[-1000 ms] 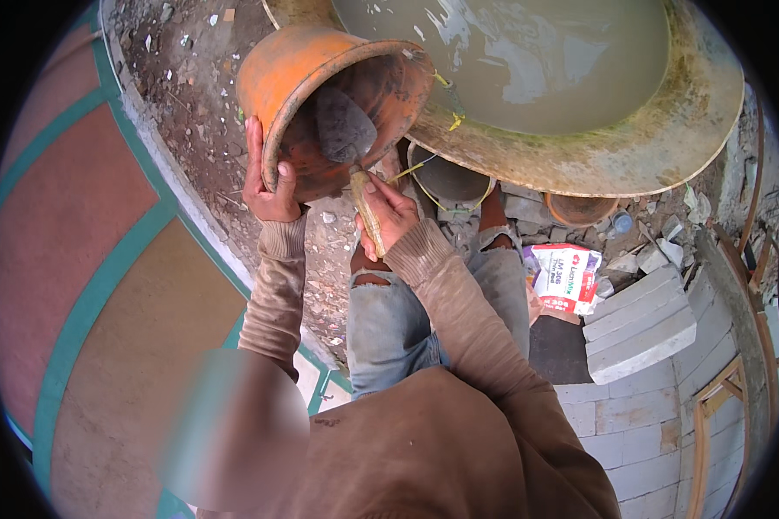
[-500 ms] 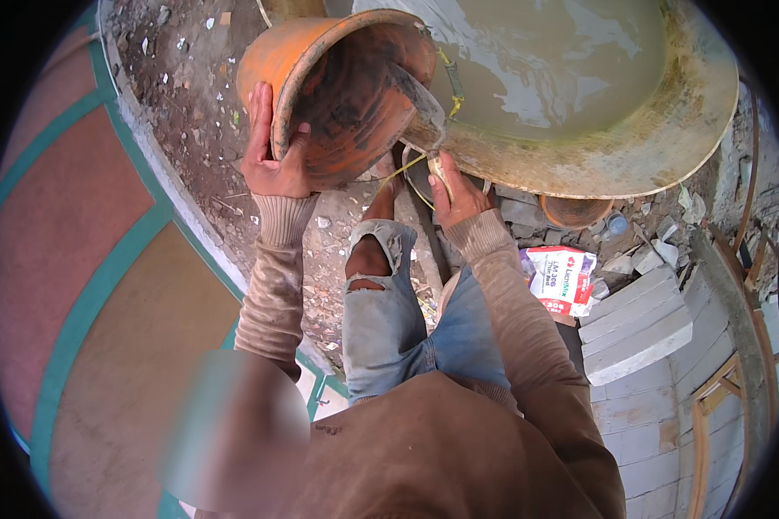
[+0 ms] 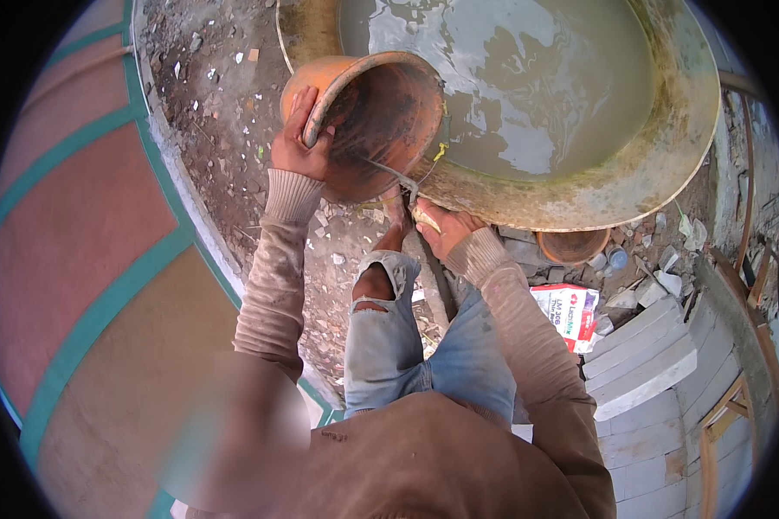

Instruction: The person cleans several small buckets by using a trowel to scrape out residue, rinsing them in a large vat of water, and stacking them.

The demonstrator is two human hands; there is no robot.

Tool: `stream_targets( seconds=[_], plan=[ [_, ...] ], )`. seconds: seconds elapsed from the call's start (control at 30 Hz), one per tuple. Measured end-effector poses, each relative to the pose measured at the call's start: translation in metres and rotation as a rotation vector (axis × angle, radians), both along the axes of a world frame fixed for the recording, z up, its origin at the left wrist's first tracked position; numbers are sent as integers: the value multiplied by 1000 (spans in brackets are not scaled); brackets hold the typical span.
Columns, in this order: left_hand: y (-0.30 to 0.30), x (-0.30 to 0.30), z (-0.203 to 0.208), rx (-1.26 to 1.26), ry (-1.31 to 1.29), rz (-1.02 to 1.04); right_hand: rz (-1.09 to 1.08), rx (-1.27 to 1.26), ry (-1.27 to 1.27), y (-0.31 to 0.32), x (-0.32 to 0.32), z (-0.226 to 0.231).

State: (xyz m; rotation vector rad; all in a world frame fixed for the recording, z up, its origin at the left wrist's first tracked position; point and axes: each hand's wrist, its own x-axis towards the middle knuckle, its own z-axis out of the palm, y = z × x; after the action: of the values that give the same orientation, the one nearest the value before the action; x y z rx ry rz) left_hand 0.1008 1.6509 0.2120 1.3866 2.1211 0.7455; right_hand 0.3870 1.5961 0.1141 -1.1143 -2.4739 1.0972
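Observation:
An orange bucket (image 3: pixel 389 112) is tipped on its side, its mouth turned toward me and to the right, with dark residue streaking the inside. My left hand (image 3: pixel 303 143) grips its left rim, thumb inside the mouth and fingers on the outer wall. In my right hand (image 3: pixel 448 227) is the pale handle of a trowel (image 3: pixel 413 186), fingers wrapped round it. The trowel's metal neck reaches into the bucket's lower right, and its blade shows edge-on against the inner wall. Yellow cord (image 3: pixel 441 152) hangs at the bucket's right rim.
A large round tub (image 3: pixel 675 147) of murky water stands beyond the bucket to the right. Near it are another orange bucket (image 3: pixel 571 246), a white and red bag (image 3: pixel 567 313) and stacked grey blocks (image 3: pixel 645 363). Rubble ground (image 3: pixel 225 112) borders a painted wall (image 3: pixel 86 285) on the left.
The bucket has shifted down and slightly right in view. The trowel has turned from showing its broad face to edge-on, lower in the bucket. Both hands keep their holds.

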Motion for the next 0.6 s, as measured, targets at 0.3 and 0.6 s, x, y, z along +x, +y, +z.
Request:
stream_targets(
  seconds=[0.3, 0.6],
  plan=[
    [-57, -1, -58, 43, -275, 209, -58, -562, -382, 89, -12, 42],
    [-11, -5, -75, -80, -129, 300, -325, -575, 31, 59, 15, 80]
  ],
)
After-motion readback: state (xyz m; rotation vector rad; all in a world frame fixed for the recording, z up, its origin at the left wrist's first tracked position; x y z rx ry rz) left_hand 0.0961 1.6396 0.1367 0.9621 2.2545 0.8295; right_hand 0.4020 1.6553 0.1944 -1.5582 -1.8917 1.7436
